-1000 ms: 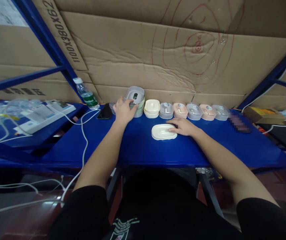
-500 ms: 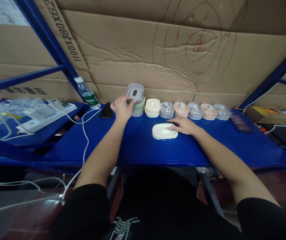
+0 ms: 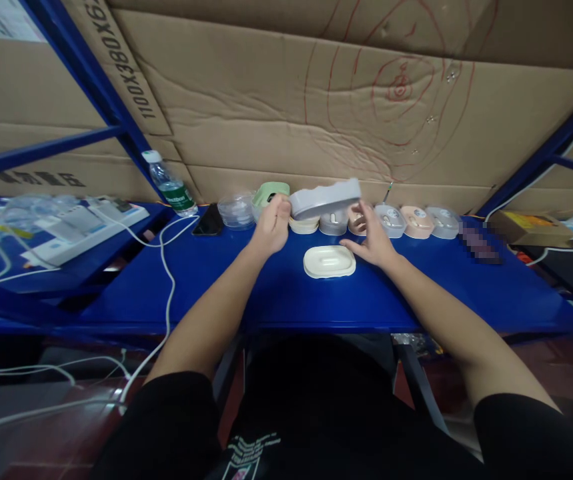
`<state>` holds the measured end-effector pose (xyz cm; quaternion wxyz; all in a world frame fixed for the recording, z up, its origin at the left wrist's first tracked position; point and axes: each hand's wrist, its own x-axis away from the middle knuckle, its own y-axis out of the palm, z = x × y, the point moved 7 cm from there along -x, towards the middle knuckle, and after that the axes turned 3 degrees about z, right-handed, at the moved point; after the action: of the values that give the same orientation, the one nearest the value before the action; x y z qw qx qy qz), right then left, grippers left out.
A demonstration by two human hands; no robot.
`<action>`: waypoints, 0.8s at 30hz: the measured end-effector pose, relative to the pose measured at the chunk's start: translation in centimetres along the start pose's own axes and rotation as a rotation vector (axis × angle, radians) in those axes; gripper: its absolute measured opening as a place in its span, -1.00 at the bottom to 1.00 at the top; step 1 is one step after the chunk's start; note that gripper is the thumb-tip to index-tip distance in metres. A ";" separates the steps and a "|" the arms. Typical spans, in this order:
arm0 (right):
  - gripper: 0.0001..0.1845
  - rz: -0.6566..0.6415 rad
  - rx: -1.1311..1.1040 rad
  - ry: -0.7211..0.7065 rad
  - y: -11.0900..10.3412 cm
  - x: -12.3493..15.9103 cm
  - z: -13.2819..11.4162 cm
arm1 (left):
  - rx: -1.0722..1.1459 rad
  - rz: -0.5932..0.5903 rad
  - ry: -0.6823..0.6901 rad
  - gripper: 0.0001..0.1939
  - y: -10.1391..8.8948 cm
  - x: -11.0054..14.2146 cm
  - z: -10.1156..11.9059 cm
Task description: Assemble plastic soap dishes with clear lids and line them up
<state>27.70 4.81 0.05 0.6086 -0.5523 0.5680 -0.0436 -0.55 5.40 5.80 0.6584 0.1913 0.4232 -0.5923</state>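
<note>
A grey plastic tray-like part (image 3: 327,198) is held up and tilted by my left hand (image 3: 273,223), which grips its left end. My right hand (image 3: 373,239) has its fingers apart just beside the grey part's right end; whether a fingertip touches it I cannot tell. Below, a cream oval tray (image 3: 329,261) with a raised middle lies on the blue table (image 3: 286,297). Behind my left hand stands a green piece (image 3: 271,192) on a stack. A cream stack (image 3: 304,227) is partly covered by the grey part.
Along the back stand small grey and peach boxes (image 3: 417,222) in a row. To the left are clear lids (image 3: 236,211), a black phone (image 3: 209,220), a water bottle (image 3: 170,185) and white cables (image 3: 167,280). A cardboard box (image 3: 531,230) sits at the right.
My left hand has lifted the grey part off its stack, turned it and carried it right, baring the green piece. My right hand has let go of the cream tray and risen.
</note>
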 end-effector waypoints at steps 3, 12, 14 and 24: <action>0.53 0.113 0.078 -0.003 -0.8 0.2 0.3 | 0.201 -0.183 -0.108 -0.28 2.8 1.0 0.6; 0.46 0.170 0.031 -0.104 -2.3 0.2 -0.4 | 0.455 -0.530 -0.581 -0.25 6.3 3.0 -1.9; 0.38 0.172 -0.012 -0.126 -2.7 0.0 -0.6 | 0.451 -0.587 -0.628 -0.26 6.2 3.2 -1.8; 0.21 -0.135 -0.270 0.105 -0.8 -0.1 1.7 | 0.194 -0.712 -0.393 -0.42 4.6 2.6 -0.4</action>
<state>29.38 5.68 0.24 0.4939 -0.6629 0.5615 -0.0363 3.52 5.11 2.35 0.4596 -0.0225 0.2716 -0.8453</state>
